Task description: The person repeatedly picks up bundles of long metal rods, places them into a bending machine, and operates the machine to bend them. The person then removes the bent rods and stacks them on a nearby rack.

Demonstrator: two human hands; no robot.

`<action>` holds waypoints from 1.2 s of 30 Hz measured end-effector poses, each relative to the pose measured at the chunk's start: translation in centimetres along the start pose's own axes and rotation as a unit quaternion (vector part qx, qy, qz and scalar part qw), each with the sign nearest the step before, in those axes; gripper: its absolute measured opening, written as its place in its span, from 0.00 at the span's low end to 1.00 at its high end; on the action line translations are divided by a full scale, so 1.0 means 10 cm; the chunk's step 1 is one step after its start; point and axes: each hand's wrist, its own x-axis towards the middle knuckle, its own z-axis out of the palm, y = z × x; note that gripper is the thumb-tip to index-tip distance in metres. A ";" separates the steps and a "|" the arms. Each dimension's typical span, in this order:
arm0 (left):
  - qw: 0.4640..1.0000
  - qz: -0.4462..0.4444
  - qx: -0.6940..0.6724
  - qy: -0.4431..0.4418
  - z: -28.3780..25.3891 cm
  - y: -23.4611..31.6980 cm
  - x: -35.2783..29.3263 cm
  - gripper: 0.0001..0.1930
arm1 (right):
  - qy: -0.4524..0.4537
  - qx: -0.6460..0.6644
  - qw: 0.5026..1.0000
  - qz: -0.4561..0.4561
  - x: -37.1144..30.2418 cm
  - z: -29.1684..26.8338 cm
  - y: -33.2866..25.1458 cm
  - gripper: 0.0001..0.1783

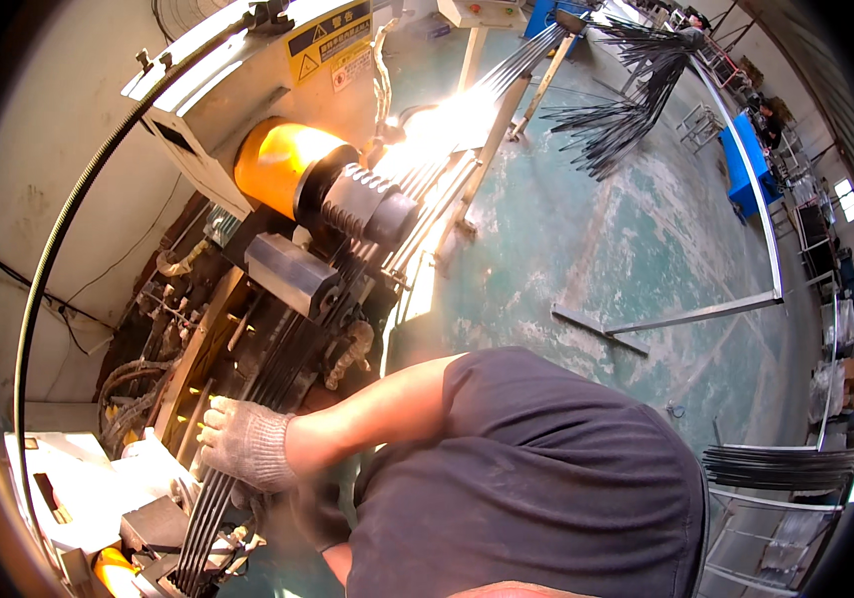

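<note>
A bundle of thin dark metal rods (pixel 205 523) runs along the machine bed on the left. My right hand (pixel 245 442), in a grey knitted glove with yellowish fingertips, is closed over the bundle. Below it, my left hand (pixel 315 513) is near the same rods, mostly hidden behind my right wrist and in shadow; its fingers do not show. Just beyond my hands, the rods pass by a block-shaped metal part (pixel 292 274). Past that is a ridged steel roller (pixel 367 204) with an orange housing (pixel 282 164).
A white-bright glare covers slanting rods (pixel 457 125) beyond the roller. More dark rods (pixel 636 95) fan out at the far side. A metal frame (pixel 696 314) stands on the green floor to the right. A black hose (pixel 68 209) arcs along the left.
</note>
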 end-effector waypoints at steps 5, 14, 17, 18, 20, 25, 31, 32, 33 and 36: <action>0.980 -0.107 -0.152 0.066 0.06 0.18 -0.24 0.09 | -0.129 -0.077 0.987 0.049 0.11 0.01 -0.07 0.23; 1.000 0.003 0.005 -0.009 -1.35 -0.53 -0.12 0.11 | -0.105 -0.172 0.979 0.043 -0.32 0.21 -0.03 0.49; 0.989 -0.107 -0.100 0.032 -1.61 -0.43 -0.22 0.12 | -0.118 -0.190 0.971 0.083 -0.30 0.24 -0.15 0.49; 0.986 -0.117 -0.113 0.030 -1.77 -0.51 -0.20 0.10 | -0.118 -0.190 0.970 0.098 -0.27 0.15 -0.29 0.48; 0.985 -0.131 -0.111 0.034 -1.91 -0.55 -0.27 0.08 | -0.074 -0.192 0.972 0.111 -0.31 0.13 -0.36 0.48; 1.000 -0.019 0.005 0.002 -2.04 -0.50 -0.49 0.06 | -0.055 -0.185 0.969 0.153 -0.29 -0.03 -0.42 0.46; 0.988 -0.108 -0.106 0.003 -1.76 -0.32 -0.67 0.02 | 0.111 -0.186 0.974 0.068 -0.53 0.08 -0.47 0.25; 0.987 -0.120 -0.105 0.005 -1.74 -0.33 -0.65 0.03 | 0.119 -0.168 0.976 0.075 -0.62 0.01 -0.54 0.22; 0.986 -0.130 -0.106 0.012 -1.74 -0.35 -0.64 0.03 | 0.126 -0.144 0.978 0.078 -0.72 -0.07 -0.64 0.18; 0.986 -0.128 -0.101 0.034 -1.71 -0.41 -0.59 0.07 | 0.198 -0.155 0.965 0.077 -1.08 -0.33 -0.62 0.07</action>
